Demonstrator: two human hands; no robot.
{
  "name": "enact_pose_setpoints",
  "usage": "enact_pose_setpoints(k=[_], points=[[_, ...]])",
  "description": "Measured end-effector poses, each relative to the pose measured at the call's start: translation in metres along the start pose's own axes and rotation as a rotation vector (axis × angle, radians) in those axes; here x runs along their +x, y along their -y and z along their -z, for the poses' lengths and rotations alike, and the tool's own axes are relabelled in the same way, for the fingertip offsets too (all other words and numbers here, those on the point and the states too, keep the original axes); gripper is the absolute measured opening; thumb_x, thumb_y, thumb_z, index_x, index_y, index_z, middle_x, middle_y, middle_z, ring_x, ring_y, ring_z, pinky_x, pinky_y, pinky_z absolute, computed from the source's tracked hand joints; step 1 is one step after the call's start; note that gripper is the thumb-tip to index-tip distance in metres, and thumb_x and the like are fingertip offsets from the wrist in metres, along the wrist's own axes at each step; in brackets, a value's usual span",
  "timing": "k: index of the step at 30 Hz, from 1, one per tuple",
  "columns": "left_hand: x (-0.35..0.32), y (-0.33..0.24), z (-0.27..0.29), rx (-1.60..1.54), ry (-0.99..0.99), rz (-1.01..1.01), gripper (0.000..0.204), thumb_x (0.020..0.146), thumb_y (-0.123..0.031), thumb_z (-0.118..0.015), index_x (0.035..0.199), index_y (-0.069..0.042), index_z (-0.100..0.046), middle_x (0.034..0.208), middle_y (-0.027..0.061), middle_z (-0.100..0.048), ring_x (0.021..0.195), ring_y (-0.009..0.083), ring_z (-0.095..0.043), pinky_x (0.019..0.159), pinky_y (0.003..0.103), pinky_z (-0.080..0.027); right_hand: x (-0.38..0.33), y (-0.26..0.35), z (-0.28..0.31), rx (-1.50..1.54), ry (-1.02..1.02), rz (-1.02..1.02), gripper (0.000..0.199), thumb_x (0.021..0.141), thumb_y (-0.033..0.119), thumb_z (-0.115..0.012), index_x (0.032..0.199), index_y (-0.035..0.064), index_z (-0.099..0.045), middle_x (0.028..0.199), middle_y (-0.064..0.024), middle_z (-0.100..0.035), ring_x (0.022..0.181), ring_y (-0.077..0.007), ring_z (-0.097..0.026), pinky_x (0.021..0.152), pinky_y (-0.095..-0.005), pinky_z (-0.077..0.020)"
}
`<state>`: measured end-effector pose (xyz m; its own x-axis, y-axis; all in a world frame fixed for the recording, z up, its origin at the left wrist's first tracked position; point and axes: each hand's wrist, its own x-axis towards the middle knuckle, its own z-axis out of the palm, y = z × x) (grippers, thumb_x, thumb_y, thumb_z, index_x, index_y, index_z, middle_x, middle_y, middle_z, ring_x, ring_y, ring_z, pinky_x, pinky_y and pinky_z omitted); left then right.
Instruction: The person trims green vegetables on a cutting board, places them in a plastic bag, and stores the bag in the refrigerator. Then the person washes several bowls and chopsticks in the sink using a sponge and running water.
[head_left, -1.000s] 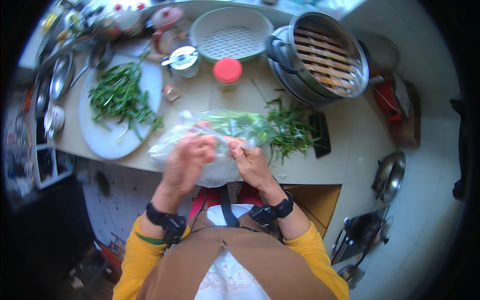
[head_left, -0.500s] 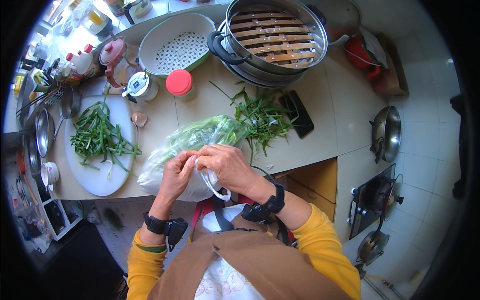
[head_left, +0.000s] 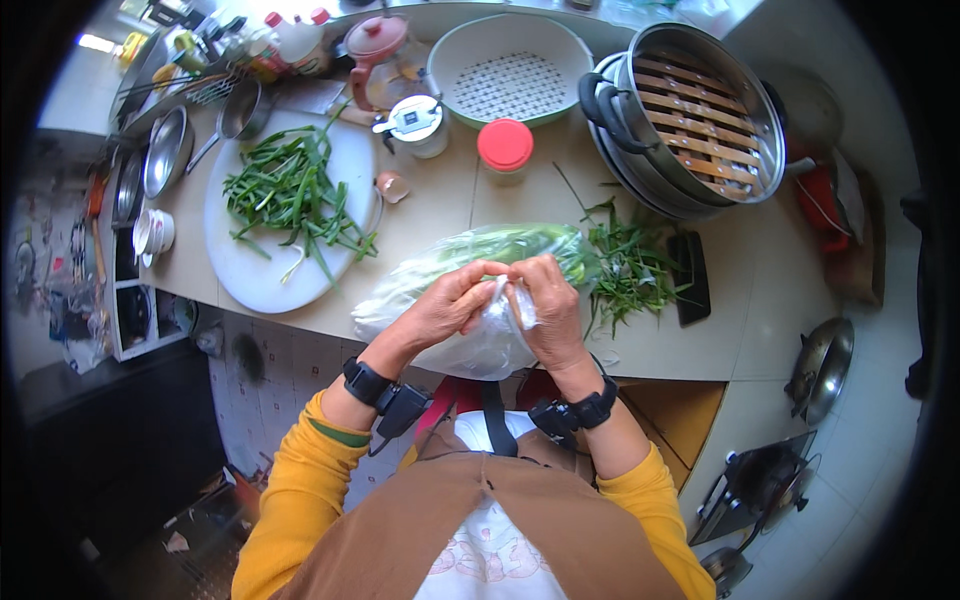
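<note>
Both hands are pinching the near mouth of the clear plastic bag of greens (head_left: 470,262) at the bench (head_left: 440,215) near edge, left hand (head_left: 440,308) and right hand (head_left: 548,305) fingers pressed together on the film, bag's long axis running left-near to right-far, away from both about equally.

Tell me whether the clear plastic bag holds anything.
Full: green leafy stalks fill the clear plastic bag, lying on the counter, both hands gripping its near end.
</note>
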<state>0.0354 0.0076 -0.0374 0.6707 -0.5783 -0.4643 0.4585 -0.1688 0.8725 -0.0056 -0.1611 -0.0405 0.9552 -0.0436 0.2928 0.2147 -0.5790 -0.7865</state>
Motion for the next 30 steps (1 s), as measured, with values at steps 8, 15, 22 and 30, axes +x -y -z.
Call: enact_pose_setpoints(k=[8,15,22,30], points=[[0.01,0.015,0.006,0.306,-0.16,-0.11,0.013,0.097,-0.012,-0.051,0.107,-0.004,-0.055,0.066,0.006,-0.055,0.053,0.0169,-0.053,0.052,0.031,-0.043,-0.004,-0.005,0.0,0.253,0.053,-0.195,0.015,0.078,-0.002,-0.072,0.09,0.0049,-0.066,0.087,-0.0078,-0.066,0.078,-0.0203,-0.066,0.069,-0.0296,-0.0521],[0.029,0.023,0.035,0.642,-0.476,-0.245,0.011,0.093,-0.01,-0.054,0.102,-0.005,-0.057,0.066,0.0121,-0.059,0.056,0.0237,-0.058,0.057,0.037,-0.047,-0.024,-0.031,0.028,0.418,0.295,-0.26,0.029,0.077,0.002,-0.075,0.104,0.0047,-0.066,0.1,-0.0101,-0.066,0.088,-0.024,-0.066,0.078,-0.0303,-0.0533],[0.032,0.002,0.066,0.414,-0.756,-0.3,0.018,0.096,-0.008,-0.055,0.113,-0.003,-0.055,0.085,0.0021,-0.062,0.061,0.006,-0.053,0.055,0.021,-0.043,0.002,-0.138,0.105,-0.461,0.389,-0.043,0.1,0.061,0.053,-0.084,0.14,0.006,-0.043,0.141,-0.0197,-0.044,0.129,-0.0362,-0.044,0.109,-0.0482,-0.0338],[-0.007,0.028,-0.085,0.614,-0.005,-0.342,0.055,0.081,-0.007,-0.07,0.132,-0.004,-0.049,0.123,0.0138,-0.054,0.075,0.0163,-0.062,0.07,0.029,-0.053,0.004,-0.18,0.119,-0.745,0.778,0.03,0.135,0.045,0.051,-0.089,0.155,0.0278,-0.014,0.156,-0.0172,-0.024,0.143,-0.0391,-0.025,0.114,-0.0535,-0.026]])
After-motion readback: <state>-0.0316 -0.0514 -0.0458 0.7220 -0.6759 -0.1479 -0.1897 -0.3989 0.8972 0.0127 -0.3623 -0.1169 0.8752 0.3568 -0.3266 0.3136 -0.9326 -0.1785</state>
